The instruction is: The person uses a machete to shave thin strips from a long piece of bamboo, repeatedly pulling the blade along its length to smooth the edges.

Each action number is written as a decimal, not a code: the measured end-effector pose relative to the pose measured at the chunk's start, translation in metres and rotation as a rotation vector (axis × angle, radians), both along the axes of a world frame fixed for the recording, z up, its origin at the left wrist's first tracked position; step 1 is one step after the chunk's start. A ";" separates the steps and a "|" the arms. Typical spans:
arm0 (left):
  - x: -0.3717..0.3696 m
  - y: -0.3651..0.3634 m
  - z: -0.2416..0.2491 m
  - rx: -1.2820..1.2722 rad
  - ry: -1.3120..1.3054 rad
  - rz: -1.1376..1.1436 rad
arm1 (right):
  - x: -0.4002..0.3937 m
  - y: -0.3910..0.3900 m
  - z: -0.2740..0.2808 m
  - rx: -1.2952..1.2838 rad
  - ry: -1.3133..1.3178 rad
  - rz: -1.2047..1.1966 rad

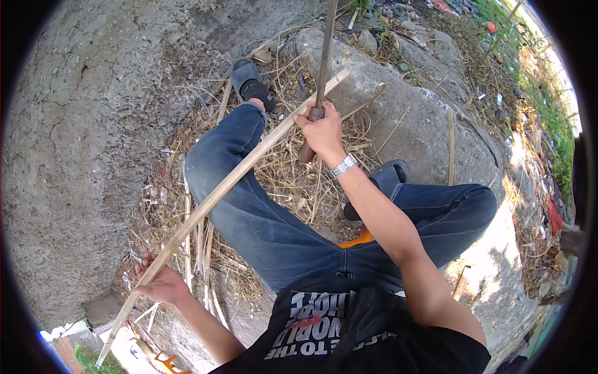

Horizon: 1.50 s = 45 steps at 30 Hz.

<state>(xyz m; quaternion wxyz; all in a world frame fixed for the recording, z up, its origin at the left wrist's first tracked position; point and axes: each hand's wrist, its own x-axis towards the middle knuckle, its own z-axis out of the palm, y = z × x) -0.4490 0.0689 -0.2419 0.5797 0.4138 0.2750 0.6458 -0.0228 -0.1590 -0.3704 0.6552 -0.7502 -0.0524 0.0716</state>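
Observation:
A long pale strip of bamboo or wood (pixel 218 194) runs diagonally across my lap. My left hand (pixel 164 284) holds it near its lower end, palm turned up and fingers curled behind it. My right hand (pixel 324 132) grips the brown wooden handle of a long-bladed knife (pixel 326 53), whose narrow blade points away from me. The thumb of that hand presses at the strip, close to where the blade meets the handle. The strip's far end reaches past the blade, over a large rock.
Straw-like shavings (pixel 299 181) cover the ground between my legs. A big grey rock (pixel 411 118) lies ahead, and a rough wall (pixel 75 156) rises on the left. Several thin strips (pixel 204 249) lie beside my left knee. Part of an orange seat (pixel 358 239) shows beneath me.

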 end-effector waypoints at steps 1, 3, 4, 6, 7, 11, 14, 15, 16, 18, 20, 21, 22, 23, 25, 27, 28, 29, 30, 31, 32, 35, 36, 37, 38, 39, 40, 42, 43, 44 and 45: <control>-0.014 0.001 -0.020 -0.042 0.070 -0.026 | 0.002 0.002 0.006 -0.007 -0.033 -0.020; -0.003 -0.044 -0.011 -0.239 0.226 -0.140 | 0.011 0.004 0.018 -0.039 -0.153 -0.055; 0.002 -0.068 -0.002 -0.437 0.388 -0.269 | 0.012 0.004 0.020 -0.040 -0.153 -0.046; -0.007 -0.092 0.009 -0.613 0.573 -1.052 | 0.017 0.003 0.029 0.010 -0.154 -0.043; -0.009 -0.109 0.009 -0.442 0.751 -1.051 | 0.014 0.001 0.034 0.033 -0.109 -0.024; 0.070 -0.134 0.027 0.968 1.254 -0.248 | -0.011 0.000 0.058 0.073 -0.152 0.010; 0.101 -0.126 0.002 0.863 1.643 -0.134 | -0.030 0.000 0.059 -0.011 -0.319 0.037; 0.099 -0.124 -0.011 0.869 1.627 -0.131 | -0.031 -0.002 0.061 -0.027 -0.416 0.053; 0.090 -0.121 -0.024 0.788 1.664 -0.198 | -0.028 -0.007 0.061 -0.029 -0.422 0.042; 0.092 -0.123 -0.015 0.710 1.707 -0.277 | -0.028 -0.018 0.066 -0.103 -0.484 0.177; 0.086 -0.125 0.002 0.472 1.729 -0.436 | -0.032 -0.030 0.078 -0.048 -0.443 0.229; 0.076 -0.116 0.002 0.599 1.809 -0.412 | -0.033 -0.040 0.098 -0.186 -0.334 0.348; 0.072 -0.115 0.013 0.543 1.784 -0.386 | -0.033 -0.048 0.108 -0.326 -0.228 0.468; 0.067 -0.113 0.025 0.467 1.706 -0.437 | -0.034 -0.052 0.099 -0.351 -0.384 0.467; 0.054 -0.106 0.031 0.385 1.629 -0.484 | -0.035 -0.060 0.104 -0.388 -0.388 0.512; 0.036 -0.096 0.023 0.470 1.707 -0.565 | -0.031 -0.065 0.103 -0.433 -0.431 0.573; 0.027 -0.090 0.017 0.466 1.708 -0.567 | -0.030 -0.064 0.099 -0.434 -0.429 0.576; 0.020 -0.084 0.010 0.316 1.673 -0.650 | -0.029 -0.064 0.094 -0.474 -0.530 0.603; 0.015 -0.082 0.005 0.164 1.629 -0.730 | -0.028 -0.064 0.092 -0.514 -0.632 0.631; 0.032 -0.089 0.020 0.026 1.564 -0.790 | -0.030 -0.063 0.095 -0.513 -0.609 0.662; 0.045 -0.093 0.013 0.018 1.557 -0.787 | -0.033 -0.062 0.096 -0.517 -0.614 0.670; 0.089 -0.102 -0.004 0.077 1.082 -0.689 | -0.040 -0.060 0.096 -0.503 -0.561 0.722; 0.109 -0.103 -0.004 0.130 1.270 -0.590 | -0.043 -0.060 0.095 -0.523 -0.618 0.709; 0.119 -0.103 -0.004 0.185 1.455 -0.486 | -0.044 -0.061 0.096 -0.544 -0.675 0.692; 0.121 -0.102 -0.004 0.186 1.447 -0.484 | -0.043 -0.062 0.098 -0.546 -0.683 0.690; 0.124 -0.101 -0.006 0.276 1.447 -0.426 | -0.042 -0.064 0.100 -0.572 -0.732 0.654; 0.126 -0.099 -0.008 0.367 1.449 -0.372 | -0.040 -0.067 0.100 -0.599 -0.773 0.615; 0.113 -0.101 -0.022 0.310 1.401 -0.451 | -0.030 -0.070 0.112 -0.655 -0.786 0.580; 0.104 -0.104 -0.028 0.251 1.349 -0.513 | -0.021 -0.070 0.118 -0.703 -0.810 0.550; 0.096 -0.109 -0.029 0.247 1.351 -0.517 | -0.010 -0.067 0.121 -0.705 -0.805 0.552; 0.087 -0.116 -0.029 0.281 1.344 -0.516 | 0.003 -0.063 0.123 -0.732 -0.730 0.531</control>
